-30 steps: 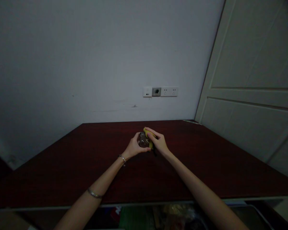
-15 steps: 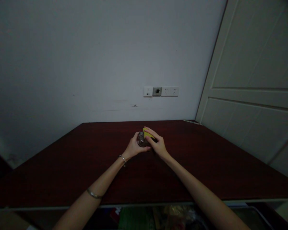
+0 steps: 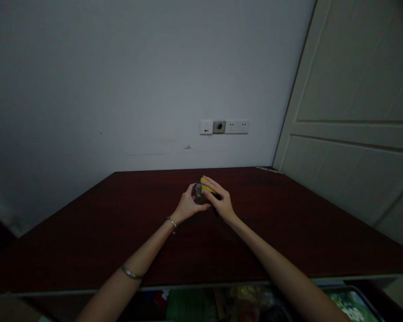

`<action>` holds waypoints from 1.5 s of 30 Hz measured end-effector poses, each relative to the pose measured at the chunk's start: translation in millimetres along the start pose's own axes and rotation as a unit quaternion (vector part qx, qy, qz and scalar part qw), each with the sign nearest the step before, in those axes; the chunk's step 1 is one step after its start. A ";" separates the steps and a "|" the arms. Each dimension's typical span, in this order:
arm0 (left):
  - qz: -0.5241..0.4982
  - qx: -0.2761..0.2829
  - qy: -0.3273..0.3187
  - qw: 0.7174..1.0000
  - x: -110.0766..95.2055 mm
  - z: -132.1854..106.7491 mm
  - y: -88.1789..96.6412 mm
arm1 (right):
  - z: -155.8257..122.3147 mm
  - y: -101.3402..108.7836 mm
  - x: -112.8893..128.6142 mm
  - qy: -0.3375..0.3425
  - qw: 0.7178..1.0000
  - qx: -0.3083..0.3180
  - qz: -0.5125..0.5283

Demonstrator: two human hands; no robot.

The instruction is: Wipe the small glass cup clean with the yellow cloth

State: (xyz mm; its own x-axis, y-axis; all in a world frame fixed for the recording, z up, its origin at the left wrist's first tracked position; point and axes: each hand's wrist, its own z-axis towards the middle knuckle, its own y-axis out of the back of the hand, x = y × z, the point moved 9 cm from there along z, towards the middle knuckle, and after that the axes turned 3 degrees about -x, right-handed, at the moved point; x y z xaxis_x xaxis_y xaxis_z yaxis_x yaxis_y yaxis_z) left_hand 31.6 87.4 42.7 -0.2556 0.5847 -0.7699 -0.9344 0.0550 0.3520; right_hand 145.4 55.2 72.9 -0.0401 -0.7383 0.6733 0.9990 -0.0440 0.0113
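Near the middle of the dark red tabletop (image 3: 275,232), my left hand (image 3: 186,205) is wrapped round a small, dark, see-through container (image 3: 198,195) that looks like a glass or jar. Fingers and thumb curve around its left and near sides. On its right, my right hand (image 3: 223,205) grips a yellow, rounded piece (image 3: 206,185) and presses it against the container's upper right side. Whether the yellow piece is a sponge or a lid I cannot tell. Its right part is hidden under my fingers.
A white wall with sockets (image 3: 236,127) rises behind the table. A pale panelled door (image 3: 349,147) stands at the right. Below the front edge, an open space holds a green item (image 3: 190,306), crumpled plastic bags (image 3: 246,297) and a lit screen (image 3: 352,304).
Both hands keep nearly the same grip and place. The view has shifted slightly. The screen at the lower right, dark before, now shows a bright green picture.
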 end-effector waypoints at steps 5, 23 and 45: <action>-0.021 0.000 0.000 1.000 1.9 0.5 1.2 | -0.7 -3.2 8.1 0.024 0.999 0.022 -0.023; -0.007 -0.010 0.012 1.000 6.9 0.8 4.6 | -0.6 -7.9 14.1 0.049 0.996 0.054 -0.042; -0.006 -0.005 -0.014 1.000 2.1 -0.9 7.6 | 2.7 -8.8 15.0 0.075 0.993 0.073 -0.049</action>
State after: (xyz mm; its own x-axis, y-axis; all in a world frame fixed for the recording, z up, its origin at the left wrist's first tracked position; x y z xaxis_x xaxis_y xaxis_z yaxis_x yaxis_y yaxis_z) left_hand 23.8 88.4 43.3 -0.2371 0.6063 -0.7591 -0.9398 0.0547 0.3373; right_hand 136.1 46.4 84.9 -0.1281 -0.8282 0.5456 0.9821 -0.0293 0.1861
